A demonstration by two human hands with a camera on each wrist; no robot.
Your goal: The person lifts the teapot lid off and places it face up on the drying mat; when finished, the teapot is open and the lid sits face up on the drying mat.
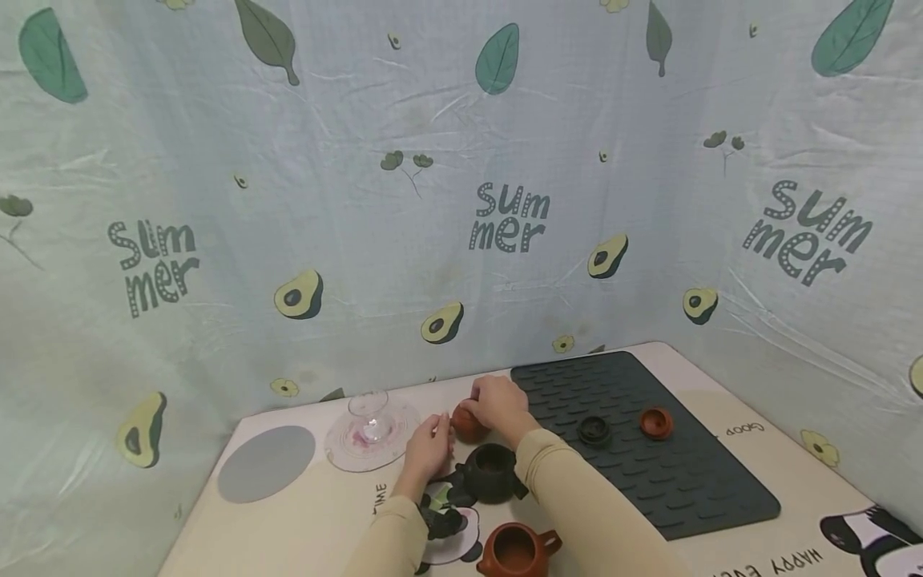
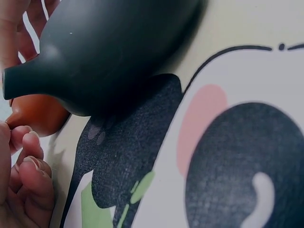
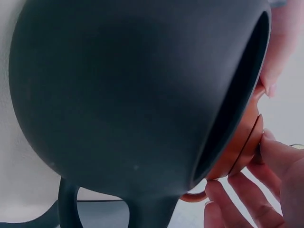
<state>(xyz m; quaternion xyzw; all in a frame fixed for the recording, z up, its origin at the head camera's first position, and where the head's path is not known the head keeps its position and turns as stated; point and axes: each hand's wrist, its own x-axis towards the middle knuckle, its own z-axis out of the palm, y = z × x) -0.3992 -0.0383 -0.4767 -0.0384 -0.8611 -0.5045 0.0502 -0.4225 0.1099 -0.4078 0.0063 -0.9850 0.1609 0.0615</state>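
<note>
A reddish-brown clay teapot [image 1: 470, 425] stands at the back of the table between both hands. My left hand [image 1: 429, 450] pinches the tip of its spout, seen in the left wrist view on the orange-brown teapot [image 2: 40, 114]. From the right, my right hand [image 1: 502, 405] holds its lid [image 3: 248, 147] at the knob, the lid sitting on the pot with a thin seam showing. Just in front stands a black teapot [image 1: 492, 474] without a lid, which fills much of the right wrist view. Nearer still is a second reddish teapot [image 1: 515, 553], also lidless.
On the dark ridged mat [image 1: 692, 489] to the right lie a black lid [image 1: 594, 430] and a reddish lid [image 1: 656, 422]. A clear glass cup [image 1: 371, 418] stands on a glass plate [image 1: 339, 453] at the back left, beside a grey oval [image 1: 267, 465]. A printed curtain [image 1: 375, 264] hangs behind.
</note>
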